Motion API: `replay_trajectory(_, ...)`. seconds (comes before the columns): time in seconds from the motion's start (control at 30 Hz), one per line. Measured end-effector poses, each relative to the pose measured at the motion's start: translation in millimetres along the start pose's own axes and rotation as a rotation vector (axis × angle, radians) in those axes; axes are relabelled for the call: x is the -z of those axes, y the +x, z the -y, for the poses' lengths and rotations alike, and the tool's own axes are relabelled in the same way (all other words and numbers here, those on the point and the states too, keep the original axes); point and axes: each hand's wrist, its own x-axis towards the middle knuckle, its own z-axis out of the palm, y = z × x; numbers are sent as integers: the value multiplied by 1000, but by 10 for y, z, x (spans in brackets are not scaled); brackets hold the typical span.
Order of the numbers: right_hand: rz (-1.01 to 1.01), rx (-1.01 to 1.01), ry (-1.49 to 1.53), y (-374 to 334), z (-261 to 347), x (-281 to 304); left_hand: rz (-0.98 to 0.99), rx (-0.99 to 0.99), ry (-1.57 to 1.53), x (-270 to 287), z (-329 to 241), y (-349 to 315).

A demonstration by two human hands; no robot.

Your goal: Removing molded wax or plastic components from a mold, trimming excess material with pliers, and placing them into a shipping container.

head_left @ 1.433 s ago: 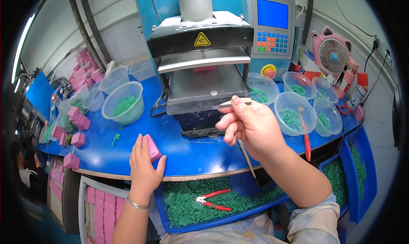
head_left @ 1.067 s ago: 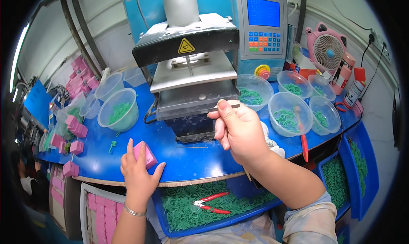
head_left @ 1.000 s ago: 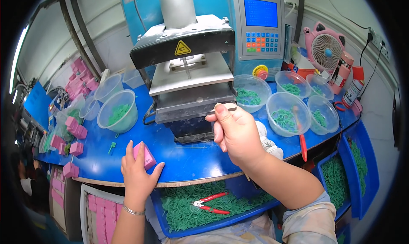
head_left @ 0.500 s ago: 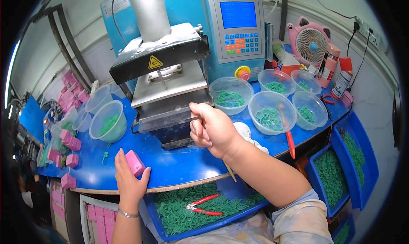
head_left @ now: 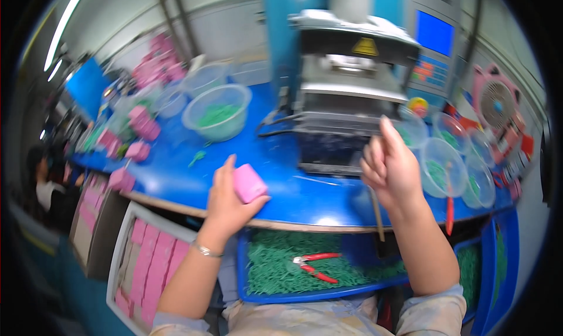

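My left hand [head_left: 227,204] is closed around a pink box-shaped block [head_left: 250,184] above the blue tabletop, thumb along its near side. My right hand [head_left: 392,171] is raised in front of the press [head_left: 352,92], fingers curled and thumb pointing up. Whatever its fingers hold, if anything, is hidden, and motion blurs the view. Below the hands, red-handled cutting pliers [head_left: 316,257] lie on green rubbery strips in a blue tray [head_left: 305,299]. A thin wooden stick [head_left: 376,215] slants at the table edge below my right hand.
Clear bowls with green pieces stand left [head_left: 190,116] and right of the press, a red-handled tool [head_left: 450,215] by one. Pink blocks [head_left: 141,125] are piled at left; a grey-rimmed crate [head_left: 120,277] of pink pieces sits below. A pink fan [head_left: 495,101] stands far right.
The view has swung left, so the press and bowls appear further right. My left hand keeps the pink block. My right hand, earlier at the press's front plate edge, now shows a more upright thumb.
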Motion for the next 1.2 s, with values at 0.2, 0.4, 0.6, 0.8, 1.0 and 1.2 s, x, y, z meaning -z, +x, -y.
replay_trajectory(0.2, 207, 339, -1228, -641, -715, -327, -337, -159, -15, 243, 153, -750)
replay_trajectory(0.4, 7, 506, -1573, -681, -1015, -337, -365, 222, 251, 618, 1228, -1502)
replay_trajectory(0.6, -89, 623, -1661, -484, -1214, -355, -504, 809, 554, 1381, 2646, -2228)
replay_trajectory(0.8, -100, 559, -1650, -470, -1232, -303, -334, 1107, 123, 1610, 3331, -2376)
replay_trajectory(1.0, 95, 594, -1952, -476, -1049, -281, -214, 1092, 88, 1446, 3329, -2213)
replay_trajectory(1.2, -33, 592, -1798, -480, -1227, -256, -365, 949, 568, 1250, 3471, -2242)
